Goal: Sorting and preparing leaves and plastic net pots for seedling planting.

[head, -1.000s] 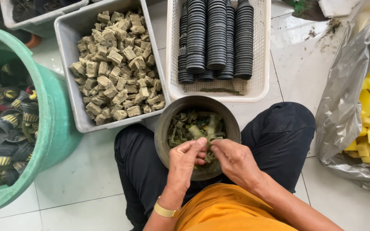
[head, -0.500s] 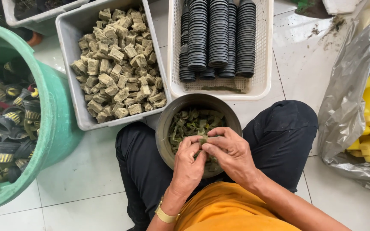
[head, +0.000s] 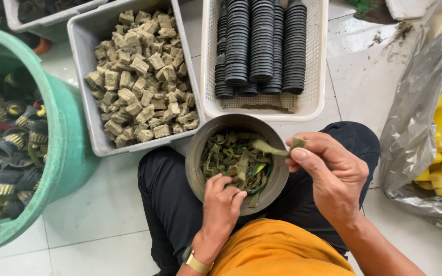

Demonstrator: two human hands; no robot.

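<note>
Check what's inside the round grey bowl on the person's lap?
Round grey bowl holds limp green plant cuttings. Left hand covers some; right hand lifts one strip. Bowl bottom hidden.

Brightness: bright, even daylight over the whole scene; colours read clean.
Source: soft and diffuse, no single lamp or window in view.
Shadows: faint and short; a soft dark patch lies on the tiled floor [head: 103, 204] beside the green tub [head: 70, 148].
Glare: pale sheen on the tiles towards the floor's far right corner and on the creased plastic bag [head: 415, 122].
Focus: sharp at the centre; the right hand [head: 328, 174] is crisp.
Edges: wide-angle bending at the left edge, where the tub bulges.
</note>
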